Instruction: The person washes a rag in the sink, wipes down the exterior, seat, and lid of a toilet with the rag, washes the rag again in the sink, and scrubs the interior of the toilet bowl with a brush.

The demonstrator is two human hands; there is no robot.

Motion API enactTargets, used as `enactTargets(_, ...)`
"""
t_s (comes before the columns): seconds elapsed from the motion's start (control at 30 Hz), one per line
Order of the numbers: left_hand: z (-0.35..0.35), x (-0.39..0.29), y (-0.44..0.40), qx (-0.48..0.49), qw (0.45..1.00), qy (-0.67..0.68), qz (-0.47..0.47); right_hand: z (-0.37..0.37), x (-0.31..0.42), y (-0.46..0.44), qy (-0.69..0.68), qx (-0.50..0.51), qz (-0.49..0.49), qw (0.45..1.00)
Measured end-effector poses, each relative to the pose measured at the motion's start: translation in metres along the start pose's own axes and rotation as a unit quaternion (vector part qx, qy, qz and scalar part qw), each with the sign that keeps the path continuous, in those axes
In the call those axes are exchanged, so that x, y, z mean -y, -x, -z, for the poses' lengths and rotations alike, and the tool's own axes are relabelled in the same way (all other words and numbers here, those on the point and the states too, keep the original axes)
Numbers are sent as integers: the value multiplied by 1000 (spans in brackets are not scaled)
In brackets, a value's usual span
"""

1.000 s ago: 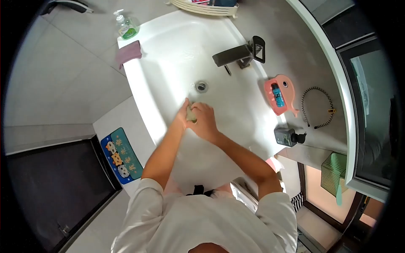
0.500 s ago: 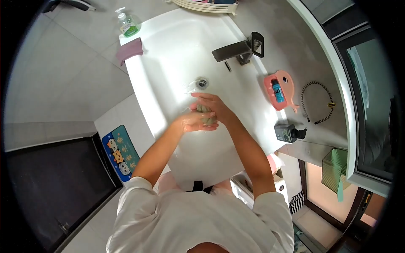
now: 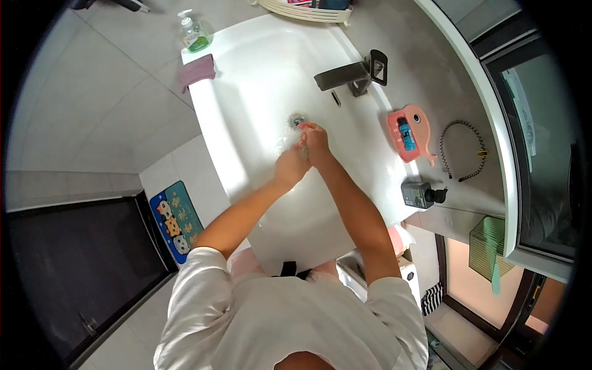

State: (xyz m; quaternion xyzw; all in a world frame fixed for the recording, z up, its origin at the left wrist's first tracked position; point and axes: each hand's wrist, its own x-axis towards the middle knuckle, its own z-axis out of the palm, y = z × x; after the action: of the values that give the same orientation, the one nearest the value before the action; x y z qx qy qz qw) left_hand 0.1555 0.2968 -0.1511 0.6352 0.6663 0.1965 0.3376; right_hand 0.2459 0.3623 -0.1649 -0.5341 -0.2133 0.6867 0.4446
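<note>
Over the white sink, my left hand and my right hand are pressed together just below the drain. Both have their fingers closed around a pale greenish cloth, of which only a small part shows between them. Water splashes in the basin beside the drain and my fingers. The dark faucet stands above and to the right of my hands.
A soap bottle and a purple cloth sit at the upper left. On the right are a pink whale-shaped dish with a blue bottle, a dark pump bottle and a coiled headband.
My hands have moved up toward the drain and closed around the pale cloth, which lay between more open fingers half a second ago. Water now splashes near the drain.
</note>
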Motion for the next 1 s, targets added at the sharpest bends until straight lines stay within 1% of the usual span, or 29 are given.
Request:
enactTargets(0.03,-3,1,0,-1,1000,0,-2,-1,-6,-2,0,-1,2,1000)
enactTargets(0.1,-10,-2,-4,-11,997,-58,40,2,-7,-2,-17,-89,31,995)
enactTargets(0.17,-17,-8,-7,-8,998,-61,20,12,0,7,-36,-98,26,994)
enactTargets(0.23,-4,-27,-13,-9,998,-66,-2,18,20,11,-57,-103,22,993)
enactTargets(0.27,2,-38,-19,-17,997,-71,12,26,30,15,28,-129,111,985)
enactTargets(0.3,10,-52,-26,-26,997,-73,26,35,44,19,114,-153,198,961)
enactTargets(0.37,20,-71,-44,-47,999,-4,12,53,83,22,103,-138,253,952)
enactTargets(0.4,29,-90,-48,-67,997,24,-4,43,108,36,58,-119,297,946)
enactTargets(0.43,38,-112,-48,-84,995,52,-19,37,130,47,50,-100,307,945)
enactTargets(0.5,49,-148,-53,-90,992,76,-41,22,158,56,30,-89,358,929)
enactTargets(0.53,52,-161,-55,-94,989,98,-56,23,165,54,30,-88,365,926)
enactTargets(0.6,51,-181,-56,-101,988,98,-63,24,173,48,47,-114,347,930)
enactTargets(0.63,52,-187,-56,-106,988,96,-63,26,178,45,47,-112,352,928)
enactTargets(0.67,54,-191,-58,-87,990,99,-52,28,184,41,71,-112,365,922)
enactTargets(0.7,55,-193,-63,-91,989,100,-55,30,191,36,94,-113,378,914)
enactTargets(0.77,55,-191,-69,-99,982,132,-90,32,194,27,97,-109,377,915)
enactTargets(0.83,54,-182,-64,-82,986,113,-87,29,189,32,101,-105,369,918)
enactTargets(0.9,56,-164,-53,-67,990,91,-83,30,169,50,50,-73,395,914)
enactTargets(0.93,57,-151,-42,59,978,196,-25,34,145,52,72,-73,333,937)
enactTargets(0.97,61,-137,-37,180,936,300,34,37,120,48,98,-69,269,956)
enactTargets(1.0,51,-114,-41,178,936,302,43,35,99,50,120,-33,211,970)
